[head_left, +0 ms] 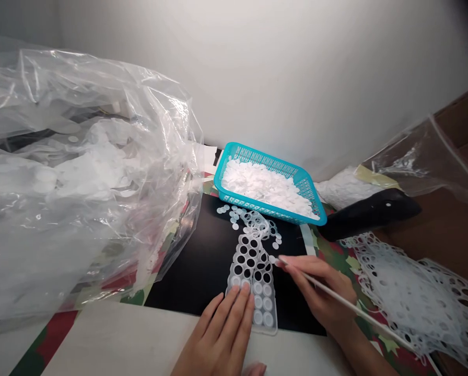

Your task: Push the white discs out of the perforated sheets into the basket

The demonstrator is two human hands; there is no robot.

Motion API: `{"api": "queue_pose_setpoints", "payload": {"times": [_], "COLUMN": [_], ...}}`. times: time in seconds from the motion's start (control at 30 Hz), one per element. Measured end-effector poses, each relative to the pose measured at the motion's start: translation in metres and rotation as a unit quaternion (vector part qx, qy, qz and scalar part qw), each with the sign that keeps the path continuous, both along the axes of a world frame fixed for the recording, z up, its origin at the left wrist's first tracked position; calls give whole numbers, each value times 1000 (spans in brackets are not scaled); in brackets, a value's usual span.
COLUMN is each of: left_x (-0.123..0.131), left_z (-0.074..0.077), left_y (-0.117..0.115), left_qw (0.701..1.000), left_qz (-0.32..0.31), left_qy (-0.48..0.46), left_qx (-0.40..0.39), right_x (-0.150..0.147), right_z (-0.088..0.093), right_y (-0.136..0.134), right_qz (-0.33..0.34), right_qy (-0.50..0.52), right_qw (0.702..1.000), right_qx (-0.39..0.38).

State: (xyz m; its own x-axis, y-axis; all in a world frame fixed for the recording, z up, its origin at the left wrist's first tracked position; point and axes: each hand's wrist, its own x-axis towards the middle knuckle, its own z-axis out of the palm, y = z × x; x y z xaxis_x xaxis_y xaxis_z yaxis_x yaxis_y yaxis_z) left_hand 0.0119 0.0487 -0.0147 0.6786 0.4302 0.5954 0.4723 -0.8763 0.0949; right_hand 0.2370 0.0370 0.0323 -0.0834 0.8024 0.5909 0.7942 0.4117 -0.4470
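Note:
My left hand [220,337] lies flat, its fingertips pressing the lower end of a white perforated plastic strip [253,274] on a black mat [195,261]. Round white discs [258,302] still sit in the strip's lower holes, while its middle holes show the black mat through them. Its far end curls up in a loose tangle [255,224] among scattered loose discs [230,211]. My right hand [320,287] pinches a thin white stick [347,303], whose pointed tip touches a disc [273,259] at the strip's right edge.
A teal plastic basket [269,206] heaped with white discs stands beyond the mat. A large clear plastic bag [73,172] bulges at the left. At the right lie a black elongated object [371,214], a heap of perforated scrap [414,297] and another clear bag [422,162].

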Motion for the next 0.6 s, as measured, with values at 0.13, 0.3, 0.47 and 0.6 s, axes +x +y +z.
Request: {"api": "queue_pose_setpoints", "payload": {"times": [0.13,0.3,0.47,0.6], "left_x": [-1,2,5,6], "left_z": [2,-3,-5,-4], "left_y": [-3,-10,-13,-13], "left_qw": [999,995,989,988], "left_qz": [13,22,40,41], "left_qy": [-24,-79,-137,-137], "left_qx": [-21,-54,-48,-51], "right_x": [-14,-22,-20,-19], "right_z": [0,-9,-20,-21], "right_y": [-5,-3,-1,-3], "right_qz": [150,196,232,243], "right_qy": [13,-21,-47,-61], "right_qw": [987,979,971,968], "right_qx": [-48,-48,-25,-23]}}
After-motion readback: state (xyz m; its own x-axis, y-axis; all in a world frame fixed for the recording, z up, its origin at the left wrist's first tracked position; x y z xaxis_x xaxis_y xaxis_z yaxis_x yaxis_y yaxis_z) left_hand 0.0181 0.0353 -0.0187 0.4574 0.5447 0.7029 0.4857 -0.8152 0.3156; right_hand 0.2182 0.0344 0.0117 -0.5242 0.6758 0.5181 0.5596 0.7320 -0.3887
